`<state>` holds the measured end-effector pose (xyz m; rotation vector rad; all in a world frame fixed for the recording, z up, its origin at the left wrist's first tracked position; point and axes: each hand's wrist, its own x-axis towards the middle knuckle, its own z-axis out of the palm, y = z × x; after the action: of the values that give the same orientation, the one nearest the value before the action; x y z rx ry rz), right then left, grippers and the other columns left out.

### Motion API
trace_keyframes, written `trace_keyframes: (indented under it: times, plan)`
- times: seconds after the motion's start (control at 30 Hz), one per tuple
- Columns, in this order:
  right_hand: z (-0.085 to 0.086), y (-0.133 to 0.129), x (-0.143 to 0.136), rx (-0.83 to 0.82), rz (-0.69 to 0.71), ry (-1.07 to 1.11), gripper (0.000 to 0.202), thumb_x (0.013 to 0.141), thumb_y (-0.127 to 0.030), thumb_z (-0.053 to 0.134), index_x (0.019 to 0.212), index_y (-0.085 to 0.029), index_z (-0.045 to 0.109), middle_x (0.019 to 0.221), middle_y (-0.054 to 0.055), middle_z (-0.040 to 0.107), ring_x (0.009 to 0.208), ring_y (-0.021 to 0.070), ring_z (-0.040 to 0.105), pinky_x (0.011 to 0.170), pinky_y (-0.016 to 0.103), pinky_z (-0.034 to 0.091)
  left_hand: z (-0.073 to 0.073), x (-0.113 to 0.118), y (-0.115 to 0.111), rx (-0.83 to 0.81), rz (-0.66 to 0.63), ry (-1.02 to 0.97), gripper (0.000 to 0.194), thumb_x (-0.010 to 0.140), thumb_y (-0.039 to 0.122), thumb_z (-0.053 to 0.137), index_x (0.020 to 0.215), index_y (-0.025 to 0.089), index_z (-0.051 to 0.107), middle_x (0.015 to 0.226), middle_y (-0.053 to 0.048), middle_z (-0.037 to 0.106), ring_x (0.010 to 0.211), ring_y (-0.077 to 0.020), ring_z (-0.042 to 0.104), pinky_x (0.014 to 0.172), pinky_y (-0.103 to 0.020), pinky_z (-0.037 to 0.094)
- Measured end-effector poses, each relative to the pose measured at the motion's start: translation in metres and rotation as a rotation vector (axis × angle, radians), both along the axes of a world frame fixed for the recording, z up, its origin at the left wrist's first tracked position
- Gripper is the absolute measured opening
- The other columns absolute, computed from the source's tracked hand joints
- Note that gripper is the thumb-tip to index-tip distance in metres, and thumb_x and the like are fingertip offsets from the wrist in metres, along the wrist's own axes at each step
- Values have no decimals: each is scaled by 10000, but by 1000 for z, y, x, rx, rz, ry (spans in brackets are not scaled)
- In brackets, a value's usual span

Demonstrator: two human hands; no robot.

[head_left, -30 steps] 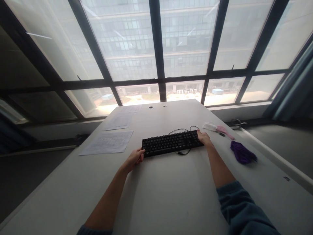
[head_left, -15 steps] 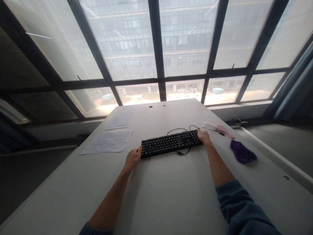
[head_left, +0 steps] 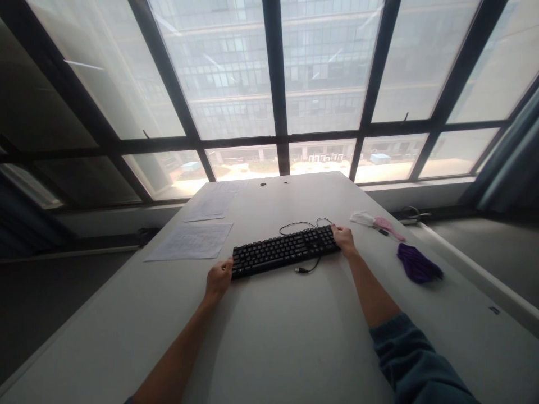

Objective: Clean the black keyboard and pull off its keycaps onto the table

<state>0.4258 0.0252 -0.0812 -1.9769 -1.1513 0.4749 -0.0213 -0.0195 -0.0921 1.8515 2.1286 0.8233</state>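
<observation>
A black keyboard (head_left: 282, 251) is held between both hands over the white table (head_left: 269, 348), its right end farther from me than its left. My left hand (head_left: 219, 278) grips the left end, thumb on top. At the right end, my right hand (head_left: 344, 239) is closed around the edge in the same way. Fingers beneath the keyboard are hidden. A thin black cable loops behind it, and its plug (head_left: 301, 270) lies in front, right of the middle. Whether the keyboard touches the table is not clear.
Printed sheets (head_left: 189, 241) lie on the left side of the table. To the right are a pink brush-like item (head_left: 388, 227), a clear plastic wrapper (head_left: 362, 218) and a bundled purple cloth (head_left: 418, 264). Tall windows stand beyond the far edge.
Both hands and the keyboard have shifted left and slightly nearer to me. The cable and its plug have moved left along with them. The view has turned slightly.
</observation>
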Motion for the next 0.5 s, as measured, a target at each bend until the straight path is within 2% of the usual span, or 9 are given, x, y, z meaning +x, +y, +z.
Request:
trace_keyframes:
  times: [0.13, 0.3, 0.4, 0.5]
  plan:
    - [6, -7, 7, -4, -41, -14, 588, 947, -510, 367, 1020, -65, 744, 890, 162, 762, 920, 269, 698, 747, 264, 500, 2, 1, 3, -58, -70, -77, 587, 904, 587, 333, 791, 151, 710, 825, -76, 701, 789, -230, 636, 652, -249, 415]
    - [5, -12, 13, -40, -66, -51, 540, 954, -509, 390, 1093, -98, 711, 1063, 166, 739, 1018, 263, 682, 833, 268, 487, 0, 1, 8, -45, -161, 3, 598, 899, 596, 341, 1067, 172, 728, 1041, -97, 709, 880, -239, 665, 739, -271, 463]
    - [3, -14, 10, -80, -69, -91, 512, 953, -485, 434, 1152, -80, 677, 1145, 214, 703, 1103, 292, 651, 922, 306, 460, -4, 1, 9, -41, -165, 58, 601, 904, 585, 342, 1145, 173, 707, 1105, -112, 693, 895, -244, 668, 750, -281, 471]
    - [3, -17, 5, -104, -47, -133, 484, 963, -473, 436, 1149, -93, 671, 1148, 225, 696, 1119, 299, 642, 947, 318, 446, -5, 4, 9, -18, -128, 88, 575, 917, 549, 333, 1123, 163, 706, 1101, -125, 697, 909, -253, 665, 735, -283, 468]
